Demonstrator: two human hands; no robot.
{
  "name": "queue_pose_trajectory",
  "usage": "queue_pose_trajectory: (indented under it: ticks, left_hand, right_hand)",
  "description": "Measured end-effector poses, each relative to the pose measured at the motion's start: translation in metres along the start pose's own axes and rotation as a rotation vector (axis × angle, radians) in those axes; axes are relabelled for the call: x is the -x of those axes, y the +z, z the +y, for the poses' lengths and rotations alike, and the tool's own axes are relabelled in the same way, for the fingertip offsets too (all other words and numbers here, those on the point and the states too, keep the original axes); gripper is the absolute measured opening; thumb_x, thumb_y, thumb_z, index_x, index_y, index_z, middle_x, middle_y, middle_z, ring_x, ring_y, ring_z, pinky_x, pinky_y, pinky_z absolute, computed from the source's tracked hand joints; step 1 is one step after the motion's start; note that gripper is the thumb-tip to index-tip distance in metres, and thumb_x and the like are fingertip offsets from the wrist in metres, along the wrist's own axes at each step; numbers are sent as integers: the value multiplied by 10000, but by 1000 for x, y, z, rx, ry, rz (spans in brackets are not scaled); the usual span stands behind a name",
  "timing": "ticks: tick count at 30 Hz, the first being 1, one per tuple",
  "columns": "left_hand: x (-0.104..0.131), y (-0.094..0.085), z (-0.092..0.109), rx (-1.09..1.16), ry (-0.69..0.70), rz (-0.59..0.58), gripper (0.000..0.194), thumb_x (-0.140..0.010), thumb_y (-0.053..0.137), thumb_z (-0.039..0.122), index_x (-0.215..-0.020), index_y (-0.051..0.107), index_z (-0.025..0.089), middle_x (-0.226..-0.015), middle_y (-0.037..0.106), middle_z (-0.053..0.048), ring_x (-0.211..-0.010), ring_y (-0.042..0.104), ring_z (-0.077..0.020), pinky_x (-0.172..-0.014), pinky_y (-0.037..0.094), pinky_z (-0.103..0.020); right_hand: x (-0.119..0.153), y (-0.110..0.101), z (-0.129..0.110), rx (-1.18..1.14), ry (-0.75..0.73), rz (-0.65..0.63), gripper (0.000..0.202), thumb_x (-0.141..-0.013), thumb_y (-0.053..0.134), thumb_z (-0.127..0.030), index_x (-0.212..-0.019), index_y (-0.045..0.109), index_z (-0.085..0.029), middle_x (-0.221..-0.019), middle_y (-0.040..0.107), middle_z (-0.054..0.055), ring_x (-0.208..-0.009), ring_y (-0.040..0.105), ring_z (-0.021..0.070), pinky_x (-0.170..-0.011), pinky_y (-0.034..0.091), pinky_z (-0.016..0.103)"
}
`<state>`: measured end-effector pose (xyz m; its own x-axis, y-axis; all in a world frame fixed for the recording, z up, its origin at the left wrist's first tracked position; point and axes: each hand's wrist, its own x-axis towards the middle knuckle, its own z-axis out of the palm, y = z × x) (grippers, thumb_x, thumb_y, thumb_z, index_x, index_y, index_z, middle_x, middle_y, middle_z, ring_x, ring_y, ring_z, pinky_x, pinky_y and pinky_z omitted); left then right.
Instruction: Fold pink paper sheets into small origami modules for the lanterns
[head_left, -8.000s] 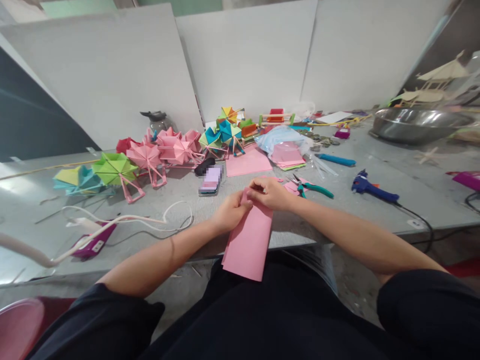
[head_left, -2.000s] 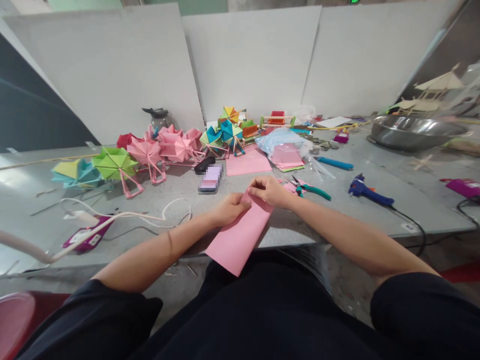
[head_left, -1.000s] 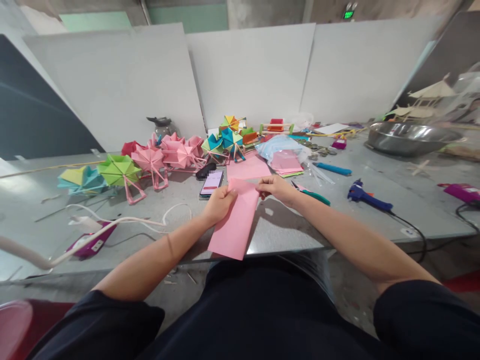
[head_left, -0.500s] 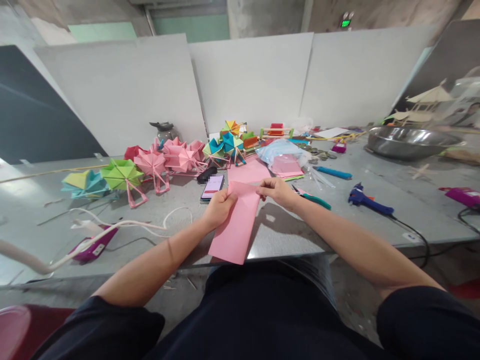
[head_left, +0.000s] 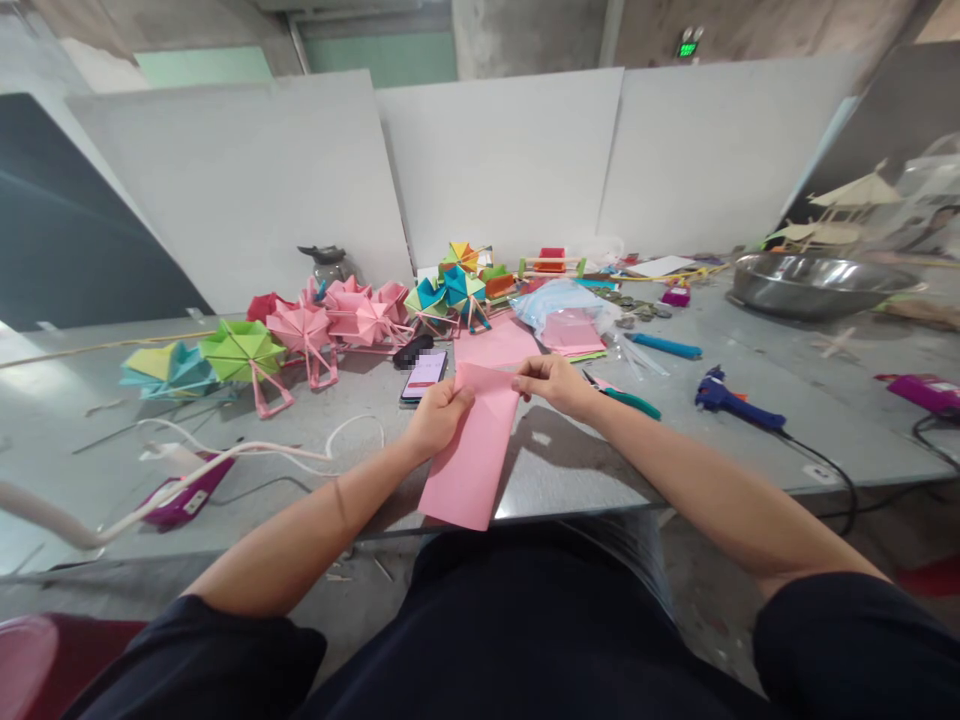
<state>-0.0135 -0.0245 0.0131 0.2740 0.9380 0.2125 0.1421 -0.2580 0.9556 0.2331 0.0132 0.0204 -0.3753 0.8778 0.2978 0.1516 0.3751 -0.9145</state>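
A folded pink paper (head_left: 474, 450) is held up over the table's front edge, its lower end towards my body. My left hand (head_left: 440, 420) grips its left edge near the top, thumb on the front face. At the upper right corner, my right hand (head_left: 551, 384) pinches the paper between thumb and fingers. Behind the held paper lies a flat pink sheet (head_left: 495, 343). A phone (head_left: 425, 377) lies just left of it, with a black object (head_left: 413, 350) beyond. Pliers with teal handles (head_left: 630, 400) rest to the right of my right hand.
Folded paper models (head_left: 244, 352) line the back left of the grey table (head_left: 322, 510). Purple power strips (head_left: 187, 490) and white cables are at left. A blue glue gun (head_left: 739, 400), blue stick (head_left: 667, 346), plastic bag (head_left: 559, 303) and metal bowl (head_left: 821, 285) stand at right.
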Motion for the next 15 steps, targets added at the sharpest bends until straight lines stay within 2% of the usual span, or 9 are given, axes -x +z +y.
queue_pose_trajectory:
  ticks: [11,15]
  left_hand:
    - [-1,0,0,-67,35,45,370,-937,728,524,-872,663,166,-718,671,-30,-681,620,-185,-589,487,-263]
    - [-1,0,-1,-99,53,47,387,-940,680,543,-814,603,185,-681,604,-1,-623,536,-145,-560,415,-246]
  right_hand:
    - [0,0,1,-16,4,0,419,-726,869,-577,-745,687,-200,-646,661,4,-617,596,159,-647,491,316]
    - [0,0,1,19,15,8,456,-722,860,-619,-738,667,-205,-630,602,-21,-600,506,138,-608,417,302]
